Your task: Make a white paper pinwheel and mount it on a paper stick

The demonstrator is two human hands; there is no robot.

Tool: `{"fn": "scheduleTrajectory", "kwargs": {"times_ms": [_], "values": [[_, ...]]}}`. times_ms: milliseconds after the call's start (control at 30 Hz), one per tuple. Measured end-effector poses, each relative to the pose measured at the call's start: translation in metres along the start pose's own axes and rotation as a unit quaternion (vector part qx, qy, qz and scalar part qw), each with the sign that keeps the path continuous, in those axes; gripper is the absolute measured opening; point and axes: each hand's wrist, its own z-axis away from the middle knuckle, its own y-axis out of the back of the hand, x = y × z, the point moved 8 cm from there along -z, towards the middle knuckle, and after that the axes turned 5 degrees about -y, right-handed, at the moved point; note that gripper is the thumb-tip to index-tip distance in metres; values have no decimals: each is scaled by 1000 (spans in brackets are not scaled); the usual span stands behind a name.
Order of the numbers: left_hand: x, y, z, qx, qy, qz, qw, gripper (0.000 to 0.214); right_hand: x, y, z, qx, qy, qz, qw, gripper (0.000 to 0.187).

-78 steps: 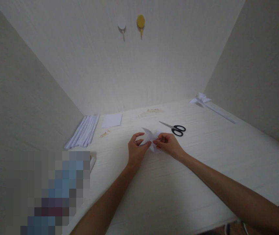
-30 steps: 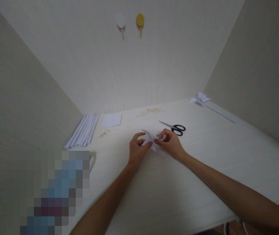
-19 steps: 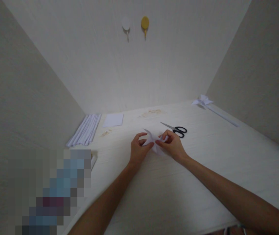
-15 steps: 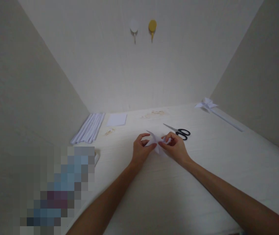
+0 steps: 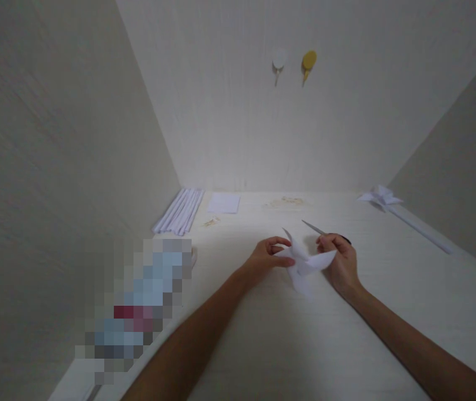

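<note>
A white paper pinwheel (image 5: 300,264) is pinched between the thumb and fingers of my left hand (image 5: 265,255), its curled blades standing out. My right hand (image 5: 340,264) is just right of the pinwheel, fingers curled together; what they hold, if anything, is hidden. One paper blade tip overlaps that hand in view, and I cannot tell whether they touch. Beyond and partly behind my right hand lie scissors (image 5: 314,227), blades pointing left, with most of the black handles covered.
A finished-looking pinwheel (image 5: 380,196) on a white paper stick (image 5: 422,229) lies at the right. Rolled white paper sticks (image 5: 179,211), a square paper stack (image 5: 224,203) and small pale pieces (image 5: 290,201) lie along the back. Two hooks, white (image 5: 278,60) and yellow (image 5: 309,60), are on the wall.
My right hand has come off the pinwheel's middle and moved right, over the scissors' handles. The pinwheel stays in my left hand, more of it showing. The camera's view has shifted left.
</note>
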Motion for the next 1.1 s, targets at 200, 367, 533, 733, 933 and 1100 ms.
{"fn": "scheduleTrajectory", "kwargs": {"times_ms": [200, 367, 533, 733, 933, 1100], "values": [[-4, -24, 14, -147, 77, 3, 986, 47, -5, -29, -16, -61, 24, 133, 989, 16], [5, -33, 22, -219, 81, -7, 972, 46, -5, -114, -40, -191, 43, 195, 961, 17], [13, -29, 24, -260, 70, -6, 963, 48, 14, -213, -32, -324, 136, 269, 897, 9], [12, -20, 24, -286, 72, -24, 955, 55, 39, -269, -27, -325, 165, 272, 891, 5], [9, -14, 22, -288, 66, 7, 955, 59, 48, -276, -30, -330, 177, 292, 880, 6], [12, -16, 23, -309, 43, 13, 950, 54, 49, -276, -28, -340, 182, 310, 869, 5]]}}
